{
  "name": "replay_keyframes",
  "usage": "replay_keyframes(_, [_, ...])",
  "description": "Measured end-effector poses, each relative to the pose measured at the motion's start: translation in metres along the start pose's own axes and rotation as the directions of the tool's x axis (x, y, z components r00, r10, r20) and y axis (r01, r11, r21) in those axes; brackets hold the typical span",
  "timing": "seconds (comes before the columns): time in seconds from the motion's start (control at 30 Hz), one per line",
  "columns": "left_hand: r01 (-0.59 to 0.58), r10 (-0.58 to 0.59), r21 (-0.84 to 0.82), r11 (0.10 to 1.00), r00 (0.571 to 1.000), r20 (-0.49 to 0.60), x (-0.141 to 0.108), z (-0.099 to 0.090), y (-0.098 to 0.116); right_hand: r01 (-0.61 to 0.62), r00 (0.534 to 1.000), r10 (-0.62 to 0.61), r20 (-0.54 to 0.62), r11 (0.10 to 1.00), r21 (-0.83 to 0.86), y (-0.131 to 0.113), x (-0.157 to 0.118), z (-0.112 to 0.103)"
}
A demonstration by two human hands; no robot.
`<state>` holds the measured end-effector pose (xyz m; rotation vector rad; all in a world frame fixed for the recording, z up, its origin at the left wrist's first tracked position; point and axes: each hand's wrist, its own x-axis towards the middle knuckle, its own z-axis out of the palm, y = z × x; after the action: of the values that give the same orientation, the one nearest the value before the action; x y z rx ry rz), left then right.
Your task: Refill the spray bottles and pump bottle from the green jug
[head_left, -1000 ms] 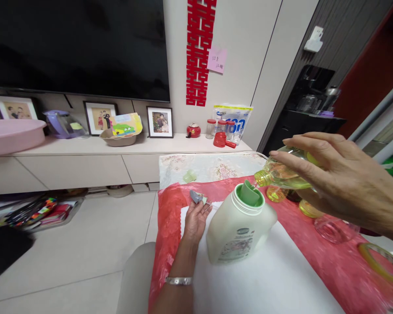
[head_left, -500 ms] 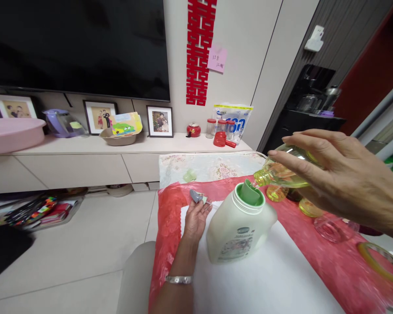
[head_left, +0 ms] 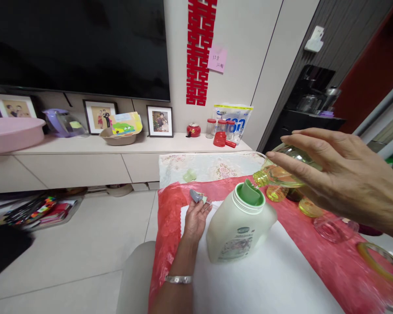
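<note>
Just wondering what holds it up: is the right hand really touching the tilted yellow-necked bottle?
Touching. The head view shows the right hand curled over the tilted bottle, its fingers lying across the bottle's side and hiding part of it.

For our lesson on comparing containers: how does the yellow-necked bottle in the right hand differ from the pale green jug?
The yellow-necked bottle is clear; the pale green jug is milky.
The bottle is tipped in the right hand; the jug stands on the white sheet.
The jug looks larger than the bottle.
Both have uncapped, threaded necks.
</note>
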<state>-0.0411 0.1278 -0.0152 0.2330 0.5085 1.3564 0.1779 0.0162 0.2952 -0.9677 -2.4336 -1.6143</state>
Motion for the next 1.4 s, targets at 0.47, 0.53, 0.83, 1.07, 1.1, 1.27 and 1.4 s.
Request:
replay_keyframes(0.47, [0.005, -0.005, 0.007, 1.0, 1.0, 0.001, 0.0, 0.0, 0.0, 0.007, 1.0, -0.007, -0.005, 1.0, -0.001, -0.004, 0.001, 0.002])
replay_keyframes(0.53, [0.004, -0.004, 0.007, 1.0, 1.0, 0.003, 0.001, -0.001, 0.0, 0.011, 1.0, -0.011, -0.005, 1.0, 0.016, -0.004, 0.001, 0.002])
replay_keyframes(0.83, [0.0, 0.0, 0.007, 1.0, 1.0, 0.002, 0.002, -0.003, -0.001, 0.066, 0.998, -0.065, -0.017, 0.997, 0.04, -0.006, 0.002, -0.001])
replay_keyframes(1.07, [0.002, -0.002, 0.009, 1.0, 1.0, 0.018, 0.001, -0.002, 0.0, 0.084, 0.996, -0.084, -0.01, 0.996, 0.026, -0.007, 0.002, -0.004])
replay_keyframes(1.1, [0.002, -0.002, 0.009, 1.0, 1.0, 0.021, 0.001, -0.002, 0.0, 0.086, 0.996, -0.086, -0.012, 0.996, 0.026, -0.008, 0.003, -0.005])
replay_keyframes(1.27, [0.003, -0.004, 0.015, 1.0, 1.0, 0.029, 0.001, -0.003, 0.0, 0.076, 0.997, -0.075, -0.032, 0.997, 0.026, -0.01, 0.002, -0.005])
replay_keyframes(1.4, [-0.003, 0.002, 0.02, 1.0, 0.999, 0.032, 0.002, -0.004, 0.0, 0.083, 0.996, -0.083, -0.037, 0.997, 0.0, -0.012, 0.002, -0.004])
